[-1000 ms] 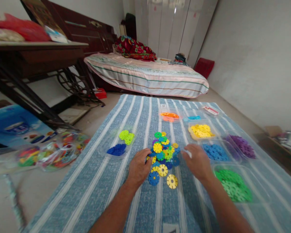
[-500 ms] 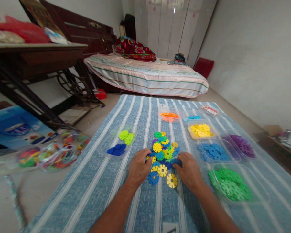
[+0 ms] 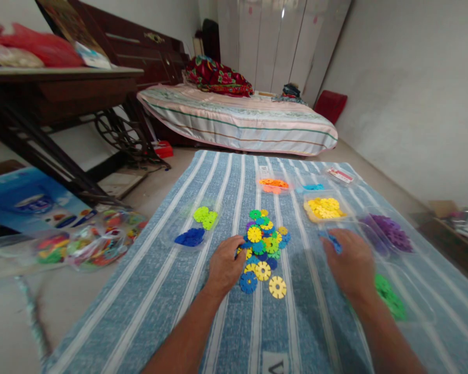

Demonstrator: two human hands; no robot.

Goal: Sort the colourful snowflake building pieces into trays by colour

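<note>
My left hand (image 3: 226,264) is at the left side of a loose pile of notched plastic discs (image 3: 271,245) in yellow, blue, green and purple. Its thumb and fingers pinch a blue disc (image 3: 241,245), partly hidden by the hand. Over the clear box of blue discs on the right, my right hand (image 3: 351,262) is closed on a blue notched disc (image 3: 336,244). That hand covers most of the box, so its contents are largely hidden. A single yellow disc (image 3: 277,287) lies at the near end of the pile.
Clear boxes hold yellow (image 3: 324,208), purple (image 3: 392,232), green (image 3: 390,298) and orange discs (image 3: 273,184). Another box on the left contains lime discs (image 3: 206,217) and dark blue discs (image 3: 190,237). A striped cloth (image 3: 140,311) covers the table. Bagged toys (image 3: 97,244) are at the left.
My right hand has moved right, from the pile to above the blue disc box, carrying a blue disc. My left hand stays beside the pile, almost unmoved.
</note>
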